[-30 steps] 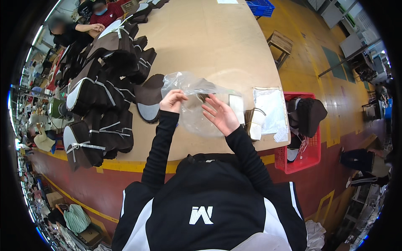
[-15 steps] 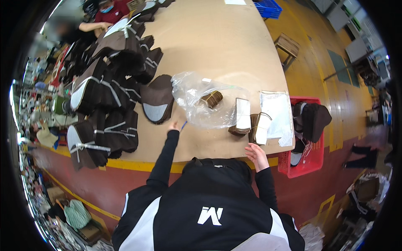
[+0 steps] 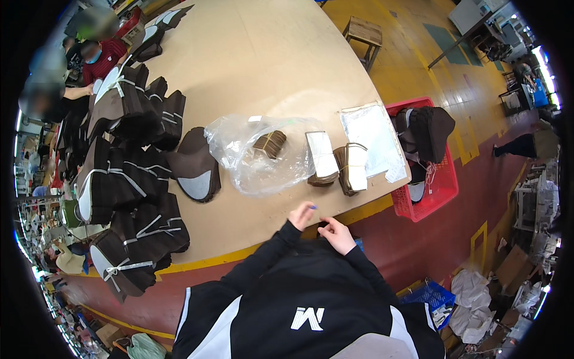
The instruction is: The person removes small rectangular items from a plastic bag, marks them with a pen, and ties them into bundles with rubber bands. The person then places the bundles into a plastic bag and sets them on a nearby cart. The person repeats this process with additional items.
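My left hand (image 3: pixel 301 216) is closed at the table's front edge, with a small blue pen (image 3: pixel 313 207) showing at its fingertips. Just to its right, my right hand (image 3: pixel 338 236) reaches toward it with bent fingers, beside a small dark thing I cannot make out. Beyond the hands lies a clear plastic bag (image 3: pixel 239 170) with a strapped brown bundle (image 3: pixel 270 144) in it. To its right stand two tied stacks of brown pieces with white tops, a left stack (image 3: pixel 321 157) and a right stack (image 3: pixel 353 169). A dark brown piece with a grey patch (image 3: pixel 196 164) lies left of the bag.
Tied piles of dark brown pieces (image 3: pixel 128 170) crowd the table's left side. White papers (image 3: pixel 372 140) lie near the right edge of the table (image 3: pixel 263 66). Past that edge are a red crate (image 3: pixel 445 185) with brown pieces and a wooden stool (image 3: pixel 363 33). Co-workers sit far left.
My left hand has moved right and toward my body with the pen. My right hand has come left, away from the stacks, and now sits next to it. The view has turned.
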`<state>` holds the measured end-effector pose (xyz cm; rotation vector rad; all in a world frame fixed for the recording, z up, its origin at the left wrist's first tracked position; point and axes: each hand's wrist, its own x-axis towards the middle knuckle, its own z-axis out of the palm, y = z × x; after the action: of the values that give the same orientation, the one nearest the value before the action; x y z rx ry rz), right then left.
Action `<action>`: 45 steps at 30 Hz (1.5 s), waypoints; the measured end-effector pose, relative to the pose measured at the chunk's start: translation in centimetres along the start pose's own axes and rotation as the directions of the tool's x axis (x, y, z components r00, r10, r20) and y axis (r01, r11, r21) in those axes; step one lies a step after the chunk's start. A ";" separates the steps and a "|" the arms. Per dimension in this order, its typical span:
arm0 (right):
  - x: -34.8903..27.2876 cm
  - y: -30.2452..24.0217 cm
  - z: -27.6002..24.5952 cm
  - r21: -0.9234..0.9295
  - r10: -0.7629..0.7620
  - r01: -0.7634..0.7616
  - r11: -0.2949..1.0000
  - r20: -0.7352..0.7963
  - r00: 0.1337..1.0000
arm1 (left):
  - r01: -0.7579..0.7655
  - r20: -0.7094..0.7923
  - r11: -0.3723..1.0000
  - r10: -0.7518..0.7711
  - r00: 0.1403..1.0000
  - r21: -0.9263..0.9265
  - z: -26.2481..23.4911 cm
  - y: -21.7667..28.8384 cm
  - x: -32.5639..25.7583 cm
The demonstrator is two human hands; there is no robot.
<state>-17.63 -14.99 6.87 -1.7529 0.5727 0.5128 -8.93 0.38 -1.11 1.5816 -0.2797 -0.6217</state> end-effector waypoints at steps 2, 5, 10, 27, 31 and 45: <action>0.4 0.2 0.0 0.064 -0.205 0.211 0.975 -0.080 0.975 | -0.183 0.219 0.977 0.204 0.954 -0.111 2.1 6.0 0.2; 1.1 -2.0 -1.9 0.123 -0.458 0.477 0.870 -0.156 0.875 | -0.403 0.270 0.914 0.376 0.886 0.051 4.3 13.3 1.1; 4.3 -3.5 -3.6 0.284 -0.833 0.921 0.266 -0.413 0.368 | -0.645 0.187 0.759 0.623 0.759 0.092 7.6 20.8 3.3; 23.4 -4.5 -10.4 -0.221 -0.718 0.822 0.525 0.405 0.567 | 0.037 -0.343 0.970 0.050 0.938 0.241 4.4 -1.7 12.6; 24.6 -4.1 -8.4 -0.295 -0.825 0.890 0.347 0.356 0.440 | -0.051 -0.324 0.994 0.080 0.943 0.097 4.4 -3.0 12.8; 24.8 -3.5 -7.9 -0.297 -0.853 0.893 0.340 0.304 0.425 | -0.054 -0.354 0.996 0.078 0.932 0.076 3.9 -4.2 12.7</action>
<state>4.39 -24.72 -3.70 -2.1216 -0.6791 -0.1027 -1.39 -9.08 -8.00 1.7073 -0.0798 -0.2655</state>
